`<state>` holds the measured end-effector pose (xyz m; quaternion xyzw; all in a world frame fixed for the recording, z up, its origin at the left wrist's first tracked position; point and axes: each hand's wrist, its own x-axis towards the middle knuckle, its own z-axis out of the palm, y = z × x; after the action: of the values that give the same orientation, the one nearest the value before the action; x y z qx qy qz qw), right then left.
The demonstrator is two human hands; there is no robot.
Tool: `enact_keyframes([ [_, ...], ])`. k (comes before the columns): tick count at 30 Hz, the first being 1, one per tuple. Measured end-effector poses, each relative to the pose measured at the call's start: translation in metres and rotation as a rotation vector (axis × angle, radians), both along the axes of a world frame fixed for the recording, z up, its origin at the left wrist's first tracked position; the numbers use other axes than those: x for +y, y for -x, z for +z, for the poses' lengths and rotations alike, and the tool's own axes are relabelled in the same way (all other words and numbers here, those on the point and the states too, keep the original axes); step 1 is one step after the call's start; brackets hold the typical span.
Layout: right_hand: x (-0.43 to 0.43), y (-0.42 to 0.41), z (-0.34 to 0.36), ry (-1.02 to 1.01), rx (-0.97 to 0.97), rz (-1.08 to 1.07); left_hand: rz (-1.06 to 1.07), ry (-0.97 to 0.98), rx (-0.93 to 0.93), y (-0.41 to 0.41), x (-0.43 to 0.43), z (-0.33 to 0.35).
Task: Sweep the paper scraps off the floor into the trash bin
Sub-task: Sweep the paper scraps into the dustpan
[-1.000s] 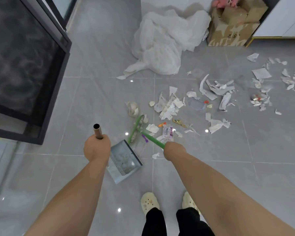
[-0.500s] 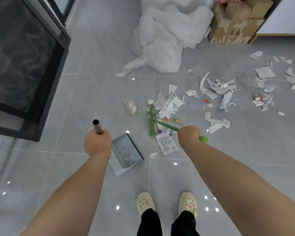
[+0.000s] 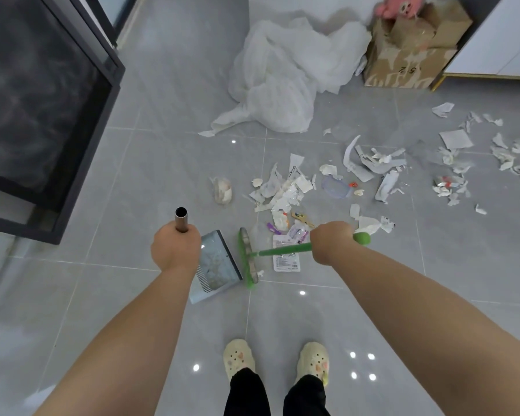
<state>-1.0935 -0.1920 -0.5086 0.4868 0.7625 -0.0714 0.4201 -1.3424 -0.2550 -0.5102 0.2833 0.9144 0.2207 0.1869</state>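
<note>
Person stood on grey tile floor (image 3: 150, 175), both hands busy. Left hand (image 3: 174, 250) was closed round the metal pole (image 3: 181, 221) of the dustpan (image 3: 218, 265); its tray sat on the floor with a few bits inside. Right hand (image 3: 330, 242) gripped the green broom (image 3: 282, 250) near the far end of its short handle. The brush head (image 3: 248, 259) lay just beside the dustpan's open edge, roughly parallel to it. Main heap of paper scraps (image 3: 282, 190) lay beyond the broom, with a printed packet (image 3: 285, 255) under the handle and a second scatter (image 3: 451, 181) well apart to the right. No trash bin in view. Judged step: drawing the nearest scraps into the dustpan. To do it well, the lip should press flat to the tile so nothing slides beneath. The brush should reach past the heap, set down behind it, and pull in short, low strokes, since a flick would likely send light paper fluttering. The flat packet looked apt to cling to smooth tile and would want a firmer push. The left hand should brace the dustpan against each stroke and tip it back before lifting. Most litter lay unswept, so the task looked early.
</note>
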Motion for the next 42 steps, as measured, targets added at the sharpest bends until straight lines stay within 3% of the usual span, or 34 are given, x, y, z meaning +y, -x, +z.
enact_keyframes([
  [8, 0.007, -0.029, -0.016, -0.013, -0.113, 0.065, 0.04, -0.016, -0.03, -0.014, 0.005, -0.006],
  [18, 0.039, -0.066, -0.019, -0.088, -0.173, -0.029, 0.095, -0.063, -0.047, -0.037, 0.029, -0.007],
  [27, 0.066, -0.087, -0.004, -0.192, 0.033, -0.296, 0.113, -0.094, -0.028, -0.038, 0.054, 0.0],
  [35, 0.106, 0.011, -0.01, -0.159, 0.368, -0.688, 0.144, -0.105, -0.051, 0.019, 0.08, -0.004],
  [42, 0.131, 0.106, -0.03, -0.027, 0.411, -0.65, 0.188, -0.045, -0.088, 0.058, 0.096, -0.012],
])
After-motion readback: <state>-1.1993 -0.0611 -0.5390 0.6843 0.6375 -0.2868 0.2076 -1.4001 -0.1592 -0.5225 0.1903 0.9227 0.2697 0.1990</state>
